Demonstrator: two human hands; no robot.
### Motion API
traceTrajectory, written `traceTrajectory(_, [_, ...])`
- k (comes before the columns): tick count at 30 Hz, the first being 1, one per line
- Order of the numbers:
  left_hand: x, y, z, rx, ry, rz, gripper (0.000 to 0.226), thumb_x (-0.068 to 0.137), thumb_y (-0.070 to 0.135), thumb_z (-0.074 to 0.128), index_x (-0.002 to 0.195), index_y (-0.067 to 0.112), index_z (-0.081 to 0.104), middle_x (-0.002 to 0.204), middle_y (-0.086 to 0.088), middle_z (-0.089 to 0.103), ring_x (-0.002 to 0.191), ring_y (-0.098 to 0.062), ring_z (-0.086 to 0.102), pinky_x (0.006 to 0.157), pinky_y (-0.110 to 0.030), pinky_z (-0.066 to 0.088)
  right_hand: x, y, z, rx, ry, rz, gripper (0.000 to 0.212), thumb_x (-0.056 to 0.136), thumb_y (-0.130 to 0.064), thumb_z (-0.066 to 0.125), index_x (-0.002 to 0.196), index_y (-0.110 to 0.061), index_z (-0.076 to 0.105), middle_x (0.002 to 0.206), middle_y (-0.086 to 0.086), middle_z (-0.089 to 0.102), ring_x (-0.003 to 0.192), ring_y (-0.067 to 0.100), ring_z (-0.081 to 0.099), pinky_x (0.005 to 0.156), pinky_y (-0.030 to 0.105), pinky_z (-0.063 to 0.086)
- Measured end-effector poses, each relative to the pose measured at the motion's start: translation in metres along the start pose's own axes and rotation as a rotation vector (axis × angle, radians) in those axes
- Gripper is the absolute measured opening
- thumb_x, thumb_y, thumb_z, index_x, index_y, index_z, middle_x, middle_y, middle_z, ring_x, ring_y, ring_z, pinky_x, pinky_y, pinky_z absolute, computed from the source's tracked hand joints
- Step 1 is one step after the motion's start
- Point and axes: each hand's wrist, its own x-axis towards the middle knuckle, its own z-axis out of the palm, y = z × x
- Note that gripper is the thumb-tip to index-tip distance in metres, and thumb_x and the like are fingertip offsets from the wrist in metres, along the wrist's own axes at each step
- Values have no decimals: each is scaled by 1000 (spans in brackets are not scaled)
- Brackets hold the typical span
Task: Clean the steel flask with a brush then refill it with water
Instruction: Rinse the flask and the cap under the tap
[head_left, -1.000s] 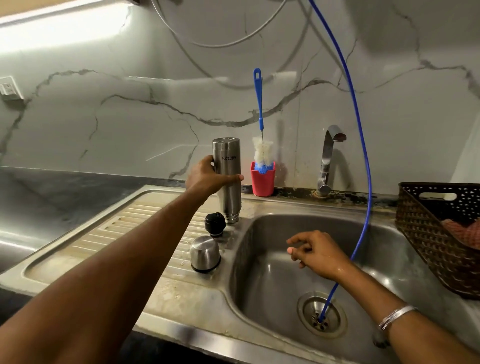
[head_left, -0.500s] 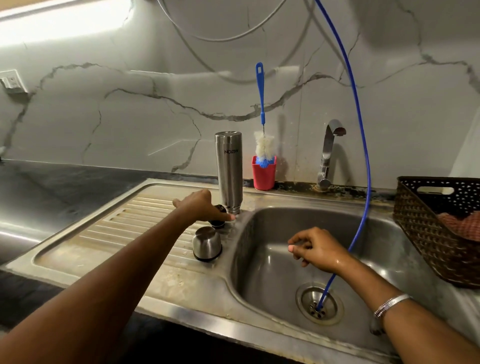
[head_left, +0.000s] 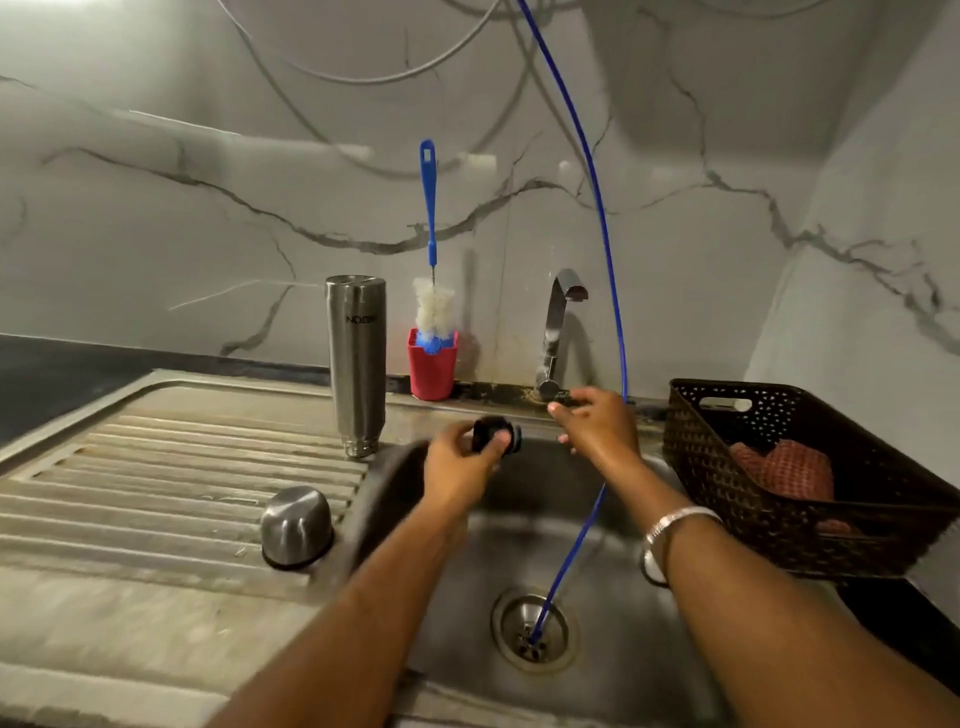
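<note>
Steel flask (head_left: 356, 364) stands upside down on the ribbed drainboard (head_left: 171, 467), at the edge of the sink basin (head_left: 587, 561); I see its brushed silver body with the brand lettering inverted near the top. Its domed steel cap (head_left: 296, 526) sits nearer me on the same ribs. I see the left hand (head_left: 460, 470) out over the basin, fingers and thumb pinching the black stopper (head_left: 496, 434). The right hand (head_left: 597, 426) reaches toward the base of the tap (head_left: 558, 332), fingers spread and holding nothing. Behind the flask, a blue-handled bottle brush (head_left: 430, 249) stands in a red cup (head_left: 432, 371). A blue hose (head_left: 608, 249) runs down into the drain (head_left: 535, 631). A dark woven basket (head_left: 779, 467) with a reddish cloth (head_left: 784, 467) sits to the right.
</note>
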Motion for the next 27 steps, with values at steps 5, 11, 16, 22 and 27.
traceTrajectory(5, [12, -25, 18, -131, -246, -176, 37, 87, 13, 79, 121, 7, 66, 113, -14, 72, 93, -27, 76, 75, -31, 63, 38, -19, 23, 119, -242, 107, 73, 94, -31, 73, 154, -17, 35, 139, 15, 57, 67, 32, 76, 48, 34, 58])
traceTrajectory(11, [25, -35, 25, -118, -252, -163, 34, 87, 21, 80, 117, 8, 68, 110, -11, 74, 92, -24, 77, 73, -27, 61, 59, -7, 38, -97, 34, -74, 27, 99, -28, 65, 123, -17, 68, 92, 2, 74, 65, 26, 74, 53, 33, 60])
traceTrajectory(16, [28, -39, 26, -86, -221, -206, 32, 89, 20, 78, 117, 10, 66, 109, -12, 72, 89, -23, 77, 70, -26, 62, 58, -4, 36, -363, 50, -192, 33, 98, -31, 65, 128, -18, 67, 110, 4, 74, 86, 26, 73, 74, 41, 62])
traceTrajectory(22, [40, -55, 23, 476, -110, -72, 38, 85, 51, 76, 108, 21, 70, 99, 0, 74, 90, -16, 71, 86, -35, 60, 63, -8, 21, -686, -3, -280, 28, 101, -39, 58, 113, -17, 70, 102, 7, 71, 92, 25, 66, 70, 32, 41])
traceTrajectory(27, [39, -53, 24, 393, -145, -98, 39, 85, 51, 75, 105, 19, 70, 95, -3, 75, 89, -21, 73, 88, -45, 61, 73, -14, 16, -734, -75, -272, 32, 96, -45, 64, 110, -17, 72, 96, 6, 71, 87, 24, 69, 80, 39, 57])
